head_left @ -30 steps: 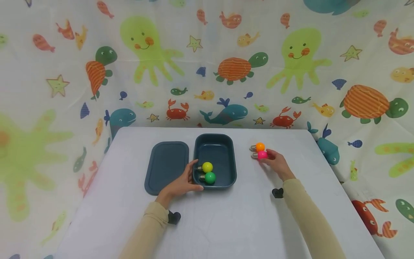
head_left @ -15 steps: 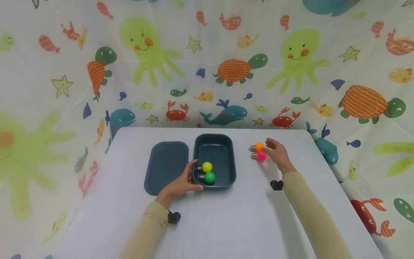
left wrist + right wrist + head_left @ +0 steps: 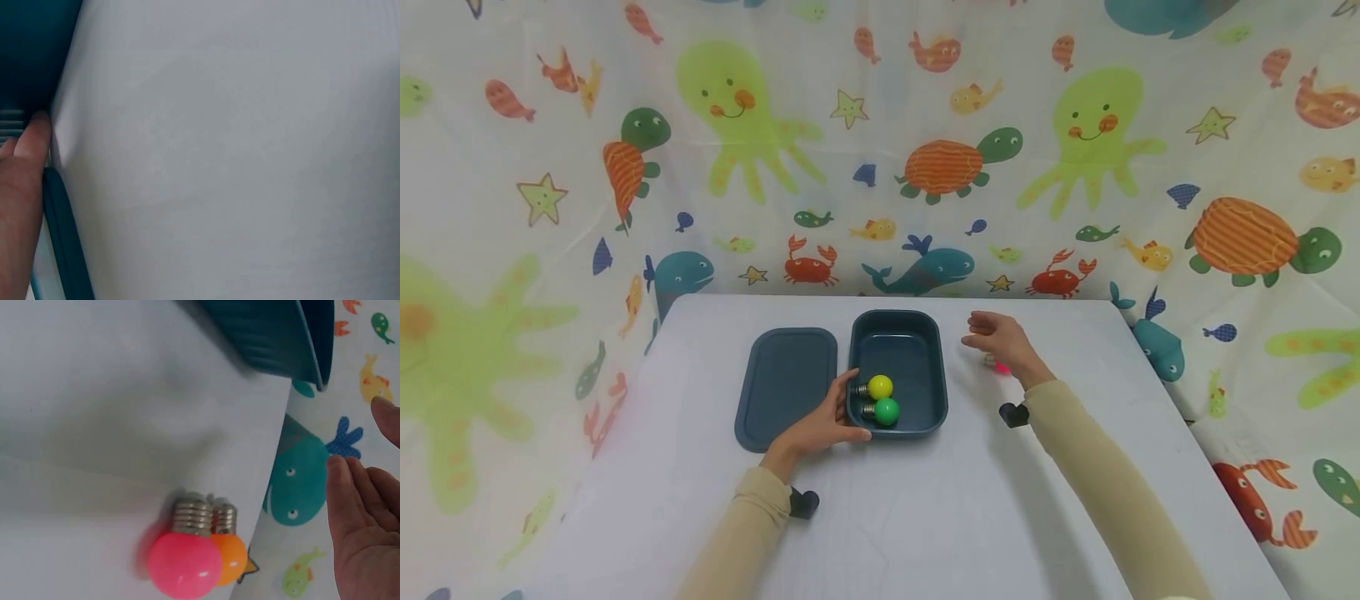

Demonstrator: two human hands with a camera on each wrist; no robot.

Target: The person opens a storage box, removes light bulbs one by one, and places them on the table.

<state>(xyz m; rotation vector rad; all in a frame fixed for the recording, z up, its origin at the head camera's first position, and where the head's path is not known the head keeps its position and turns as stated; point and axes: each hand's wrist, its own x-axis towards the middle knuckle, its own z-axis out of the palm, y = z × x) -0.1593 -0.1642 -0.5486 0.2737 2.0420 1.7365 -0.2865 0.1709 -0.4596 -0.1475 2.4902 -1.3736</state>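
Note:
A dark blue-green box [image 3: 913,367] stands mid-table. My left hand [image 3: 820,425] holds its near left corner, fingers along the left side and thumb at the front. Inside lie a yellow bulb [image 3: 881,387] and a green bulb [image 3: 887,412], their metal screw bases pointing left. My right hand [image 3: 1007,342] hovers right of the box, fingers extended and thumb apart, holding nothing. Below it, a pink bulb [image 3: 184,562] and an orange bulb [image 3: 230,553] lie side by side on the table. In the head view my hand hides the orange bulb and partly covers the pink one.
A flat dark lid [image 3: 790,383] lies left of the box. Everything rests on a white table [image 3: 910,517]. A white curtain [image 3: 850,167] printed with sea animals hangs behind and at the sides.
My right hand has left the pink bulb, risen and moved left toward the box without a bulb. My left hand and the box have stayed in place.

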